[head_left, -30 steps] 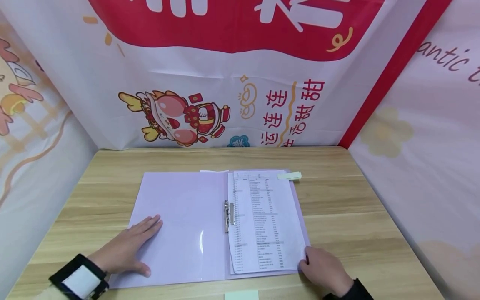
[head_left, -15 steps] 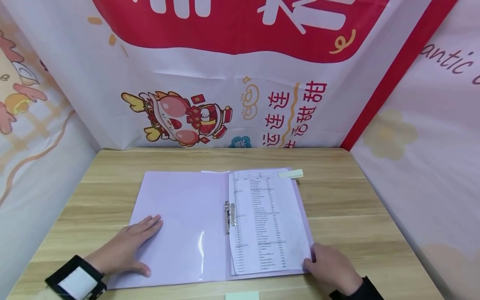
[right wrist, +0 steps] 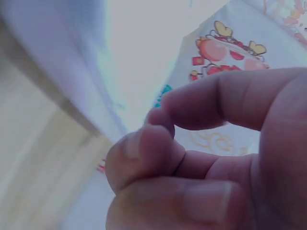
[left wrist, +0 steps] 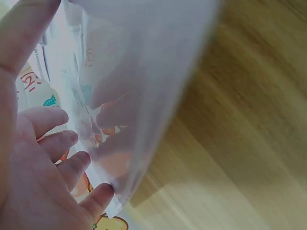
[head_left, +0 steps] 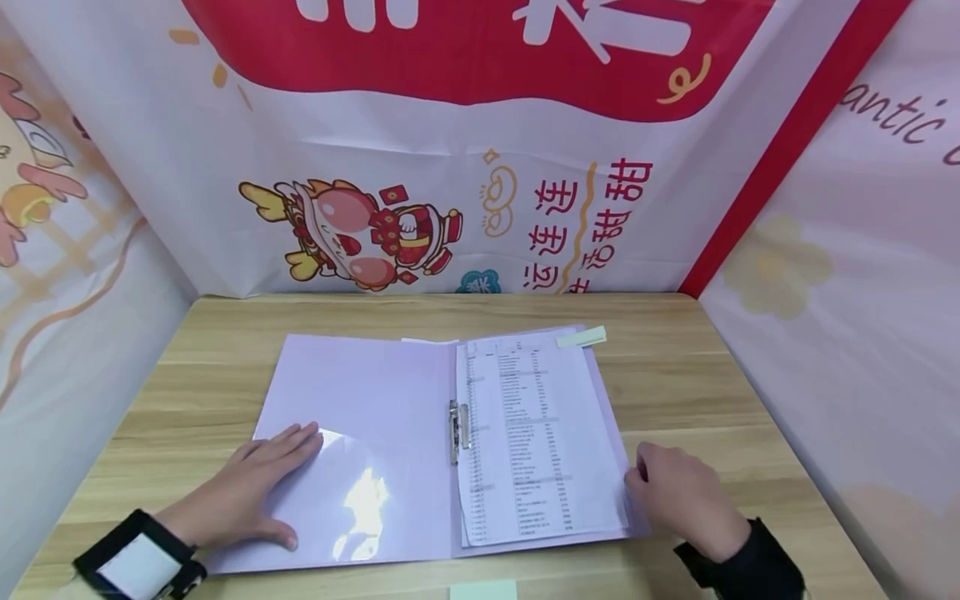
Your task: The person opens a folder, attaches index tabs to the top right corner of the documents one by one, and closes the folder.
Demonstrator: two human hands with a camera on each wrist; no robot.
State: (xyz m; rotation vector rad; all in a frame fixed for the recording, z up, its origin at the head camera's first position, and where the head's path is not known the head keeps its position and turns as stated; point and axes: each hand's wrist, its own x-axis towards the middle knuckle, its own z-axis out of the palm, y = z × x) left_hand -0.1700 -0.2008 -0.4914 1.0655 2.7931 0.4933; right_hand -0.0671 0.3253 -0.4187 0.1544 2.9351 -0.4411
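A pale purple folder point(head_left: 405, 383) lies spread out, with a metal clip point(head_left: 453, 432) at its spine. Printed sheets point(head_left: 536, 450) cover its right side, and a pale green sticky tab point(head_left: 582, 337) sticks out at their top right corner. My left hand point(head_left: 251, 483) rests on the left cover, fingers extended; the left wrist view shows its fingers point(left wrist: 72, 167) against the glossy surface. With curled fingers, my right hand point(head_left: 678, 500) pinches the folder's right edge near the lower corner, and that side looks slightly raised. In the right wrist view, thumb and fingertips point(right wrist: 139, 153) meet at the edge.
Beneath everything is a wooden table point(head_left: 697, 375). A pale green slip point(head_left: 483, 590) lies at its front edge. Printed cloth point(head_left: 420, 133) stands behind, with more cloth point(head_left: 862, 333) along both sides. A white strip point(head_left: 427, 340) shows past the folder's top edge.
My right hand has moved up and to the right with the folder's right edge, which has lifted a little. A bright glare has spread on the left cover. My left hand stays nearly in place.
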